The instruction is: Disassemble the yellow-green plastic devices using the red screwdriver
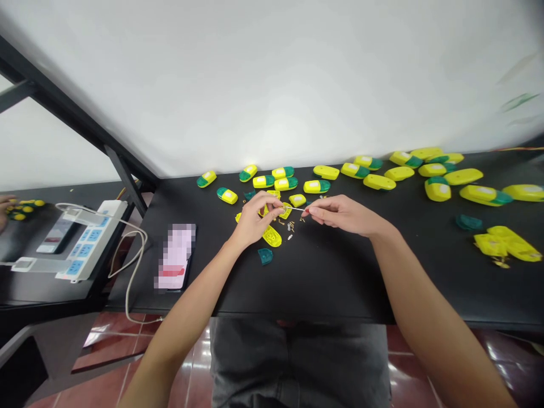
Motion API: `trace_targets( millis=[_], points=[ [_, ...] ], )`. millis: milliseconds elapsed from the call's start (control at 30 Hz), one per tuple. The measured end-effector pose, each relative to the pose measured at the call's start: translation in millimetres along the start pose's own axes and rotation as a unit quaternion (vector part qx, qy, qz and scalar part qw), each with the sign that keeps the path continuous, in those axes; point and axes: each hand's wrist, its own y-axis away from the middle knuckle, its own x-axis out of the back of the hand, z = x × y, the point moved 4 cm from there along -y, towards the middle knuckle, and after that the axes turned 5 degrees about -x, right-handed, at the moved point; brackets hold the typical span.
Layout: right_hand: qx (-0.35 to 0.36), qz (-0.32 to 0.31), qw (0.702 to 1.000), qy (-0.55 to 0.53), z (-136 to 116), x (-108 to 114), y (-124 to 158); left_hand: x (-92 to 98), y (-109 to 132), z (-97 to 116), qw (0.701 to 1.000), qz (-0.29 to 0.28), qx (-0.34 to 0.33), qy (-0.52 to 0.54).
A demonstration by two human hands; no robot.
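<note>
My right hand [338, 214] pinches a thin screwdriver [295, 208]; its pale metal shaft points left and a bit of red shows at the fingertips. My left hand [257, 216] is closed in a pinch by the shaft's tip, over a yellow casing part [286, 212]; what its fingers hold is too small to make out. Just below the left hand lies an open yellow shell half [272, 236], with a dark green translucent cover [265, 256] in front of it. Small brass-coloured pieces [292, 225] are scattered on the black table between my hands.
Several yellow-and-green casings [285, 183] line the back of the table [306, 283] by the white wall. Opened yellow shells [508, 242] lie at the right. On the left are a phone [176, 255], a white cable [142, 249], a power strip [87, 243] and another person's hand [5, 209].
</note>
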Motion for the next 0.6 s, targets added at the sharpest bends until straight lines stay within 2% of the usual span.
trace_targets(
  millis=[267,600],
  points=[
    [-0.001,-0.012,1.0,0.016,-0.9,-0.1,0.0,0.8,0.1,-0.8,1.0,0.002,0.022,-0.007],
    [-0.018,-0.026,0.999,0.033,-1.0,-0.7,0.3,-0.6,1.0,-0.8,1.0,-0.002,-0.019,-0.023]
  ],
)
